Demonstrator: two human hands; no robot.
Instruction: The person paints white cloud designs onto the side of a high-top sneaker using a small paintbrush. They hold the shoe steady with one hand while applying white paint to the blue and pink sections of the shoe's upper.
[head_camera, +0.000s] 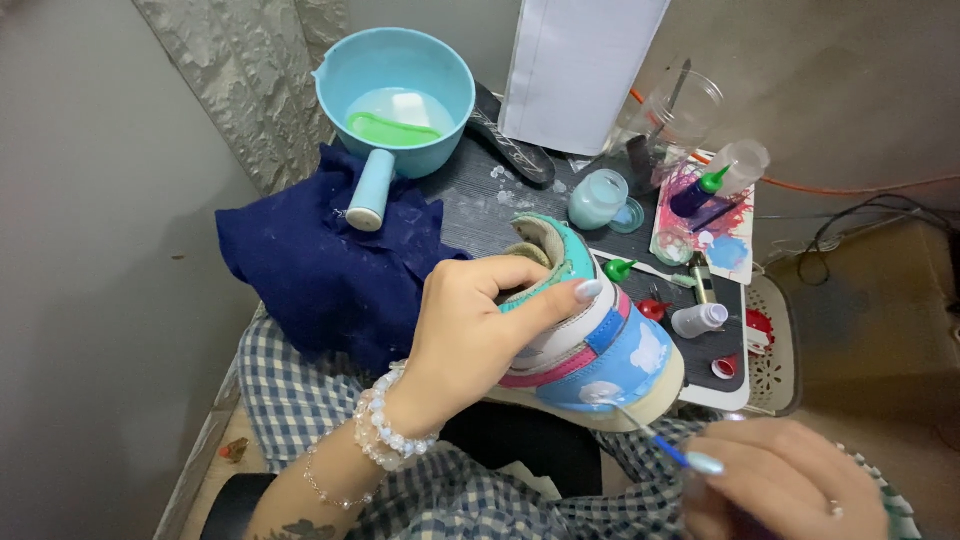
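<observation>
We note left hand (470, 335) grip clamped on shoe (590, 345), toe pointing right; right hand (785, 480) grip pinched on brush (650, 435), tip touching toe's near side.

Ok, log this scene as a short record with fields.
left hand: left hand grips the shoe from inside its opening, thumb across the side
right hand: right hand holds a thin brush, tip at a white cloud on the blue side panel
shoe: blue, pink and teal, white clouds, cream sole
behind: blue basin with whitish liquid, navy cloth, small paint bottles
</observation>
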